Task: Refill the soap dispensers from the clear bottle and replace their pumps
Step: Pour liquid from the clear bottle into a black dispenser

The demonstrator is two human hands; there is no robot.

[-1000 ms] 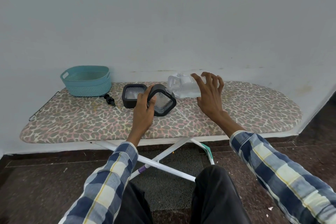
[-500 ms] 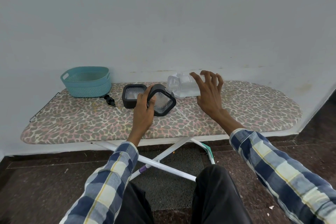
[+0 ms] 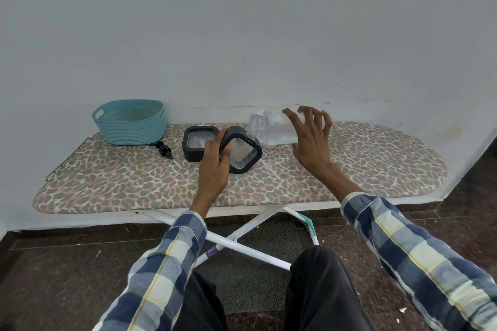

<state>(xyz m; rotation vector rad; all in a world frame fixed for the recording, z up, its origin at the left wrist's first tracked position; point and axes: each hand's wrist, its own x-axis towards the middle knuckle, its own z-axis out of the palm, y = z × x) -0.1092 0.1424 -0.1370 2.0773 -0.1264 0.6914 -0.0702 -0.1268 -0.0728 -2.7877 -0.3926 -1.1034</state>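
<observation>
You are sitting with both plaid-sleeved forearms reaching forward over the ironing board (image 3: 376, 158). Your left hand (image 3: 215, 158) is gripping the tilted soap dispenser (image 3: 240, 152), thumb pressing its clear face, fingers curling round its black rim. Your right hand (image 3: 309, 140) is hovering with fingers spread and bent, holding nothing, just beside the clear bottle (image 3: 271, 129) lying on its side. A second dispenser (image 3: 199, 142) is standing behind, a pump (image 3: 164, 149) lying left of it near the teal basket (image 3: 130, 122)

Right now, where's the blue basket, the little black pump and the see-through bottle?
Blue basket (image 3: 134, 130), head view, on its woven front wall.
Black pump (image 3: 163, 149), head view, on its black head.
Clear bottle (image 3: 271, 129), head view, on its clear side.
</observation>
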